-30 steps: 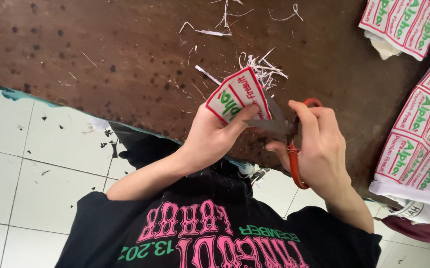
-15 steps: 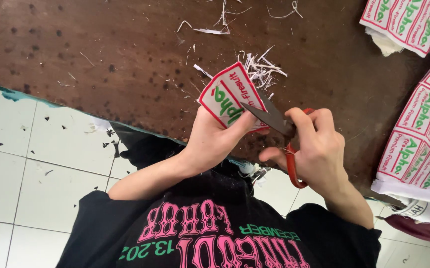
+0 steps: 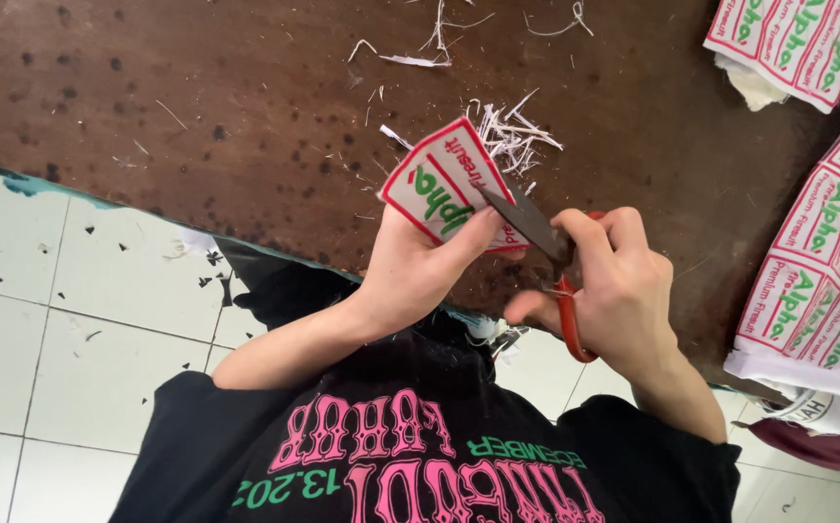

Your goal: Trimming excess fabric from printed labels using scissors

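**Trimming a label's edge with scissors**

The left hand (image 3: 410, 276) pinches a red-bordered white label (image 3: 442, 184) between thumb and fingers, holding it above the near edge of the brown worktop (image 3: 197, 116). The right hand (image 3: 614, 291) is clenched through the red handles of the scissors (image 3: 541, 242), blades meeting the label's border. The step looks like edge trimming; the next snip calls for turning the label slightly. Paper slivers (image 3: 512, 126) lie just beyond, and uncut label sheets (image 3: 827, 252) rest at the right edge.

Your right hand (image 3: 619, 281) covers most of the scissors (image 3: 548, 254), so only the blade and a strip of red handle show, and the blade's tip is lost behind the patch (image 3: 444, 186). Your left hand's (image 3: 415, 271) thumb hides the patch's lower corner. The sheets (image 3: 822, 281) run off the right edge.
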